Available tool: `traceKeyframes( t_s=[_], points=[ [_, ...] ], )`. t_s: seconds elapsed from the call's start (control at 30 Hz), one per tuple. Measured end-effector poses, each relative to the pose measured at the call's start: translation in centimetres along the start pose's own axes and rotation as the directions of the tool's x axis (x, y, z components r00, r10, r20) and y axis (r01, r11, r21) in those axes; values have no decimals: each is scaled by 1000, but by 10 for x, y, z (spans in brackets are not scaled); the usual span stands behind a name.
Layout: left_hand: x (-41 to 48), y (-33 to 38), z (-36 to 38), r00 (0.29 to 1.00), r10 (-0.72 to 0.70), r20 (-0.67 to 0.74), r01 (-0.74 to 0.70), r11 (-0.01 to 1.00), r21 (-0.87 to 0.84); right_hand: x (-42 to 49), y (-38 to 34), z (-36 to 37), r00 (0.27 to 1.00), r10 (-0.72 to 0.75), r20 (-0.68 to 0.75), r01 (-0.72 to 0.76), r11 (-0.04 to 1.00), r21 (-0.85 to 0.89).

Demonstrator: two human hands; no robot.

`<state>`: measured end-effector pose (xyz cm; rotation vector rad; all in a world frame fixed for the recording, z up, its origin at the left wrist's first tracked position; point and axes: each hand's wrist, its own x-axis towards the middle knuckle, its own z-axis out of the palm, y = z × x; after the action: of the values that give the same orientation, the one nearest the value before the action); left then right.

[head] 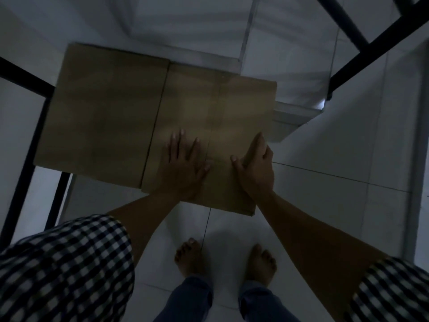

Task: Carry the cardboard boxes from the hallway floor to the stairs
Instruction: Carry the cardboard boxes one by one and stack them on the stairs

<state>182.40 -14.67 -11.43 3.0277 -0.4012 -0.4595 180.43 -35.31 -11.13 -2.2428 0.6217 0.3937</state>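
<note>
Two flattened brown cardboard boxes lie side by side in the dim light. The left box (102,112) rests further left; the right box (209,108) overlaps its edge and reaches toward me. My left hand (185,166) lies flat on the right box with its fingers spread. My right hand (255,163) grips that box's right edge, thumb on top and fingers curled under. The white tiled steps (290,122) drop away behind and to the right of the boxes.
A black metal railing (362,40) crosses the upper right, and another black rail (30,145) runs down the left beside the boxes. My bare feet (225,261) stand on white floor tiles (336,205) just in front of the cardboard.
</note>
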Motion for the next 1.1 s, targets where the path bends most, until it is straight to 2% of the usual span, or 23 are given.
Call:
traceKeyframes(
  t_s=[0.1,0.23,0.47,0.57,0.77,0.9,1.1],
  points=[
    [-19,8,-21,999,-30,42,31,999,-28,-10,-17,-20,997,27,67,-19,992,-121],
    [-47,18,-69,1000,16,-6,-16,1000,-7,-43,-42,-64,992,30,125,5,961,-277],
    [-106,52,-194,998,13,56,-9,996,-84,-145,-95,-145,998,18,65,6,935,-353],
    [-141,66,-244,991,49,124,-44,998,-41,-197,-112,-182,999,28,41,-10,920,-392],
    [-204,94,-324,986,136,96,-136,991,-9,-299,-125,-242,995,65,-76,-87,940,-330],
    [-236,123,-355,964,261,49,-259,965,-35,-357,-114,-276,979,103,-178,-151,949,-278],
    [-285,193,-371,899,428,89,-436,894,102,-439,-67,-319,924,212,-317,-270,951,-150]
  ],
)
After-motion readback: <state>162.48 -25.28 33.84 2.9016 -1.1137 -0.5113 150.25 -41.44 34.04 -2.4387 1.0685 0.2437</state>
